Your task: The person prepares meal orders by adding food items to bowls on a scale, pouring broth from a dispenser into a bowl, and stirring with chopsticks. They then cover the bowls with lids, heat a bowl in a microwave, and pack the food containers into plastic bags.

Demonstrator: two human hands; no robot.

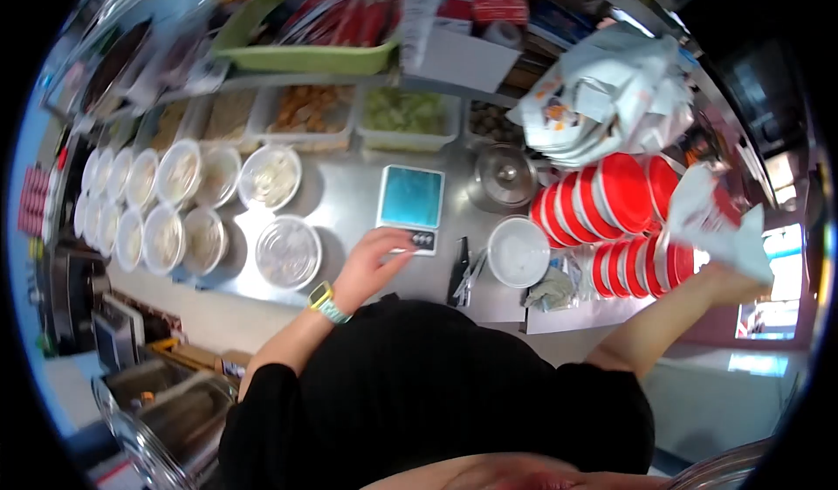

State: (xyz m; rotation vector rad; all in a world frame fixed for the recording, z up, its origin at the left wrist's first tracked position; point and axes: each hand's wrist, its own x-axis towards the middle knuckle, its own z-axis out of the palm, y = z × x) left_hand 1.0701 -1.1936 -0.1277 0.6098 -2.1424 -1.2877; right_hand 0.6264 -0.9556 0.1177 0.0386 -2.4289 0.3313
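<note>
My left hand (377, 259), with a yellow-cased watch on its wrist, rests at the lower edge of a digital kitchen scale (410, 198) with a blue platform. Its fingers are stretched out and touch or hover over the button panel; nothing is in them. Out at the far right, my right hand (738, 285) is closed on a white bag (716, 228) with red print, smeared by motion. That bag is held up beside stacked red-and-white paper bowls (620, 198). Right of the scale stand a white bowl (518, 252) and a lidded metal pot (504, 176).
Several filled clear-lidded tubs (179, 171) stand in rows on the left of the steel counter (340, 185). Bins of ingredients (401, 115) line the back. Above them sits a green basket (305, 58) of packets. A pile of white plastic bags (611, 97) hangs over the bowls.
</note>
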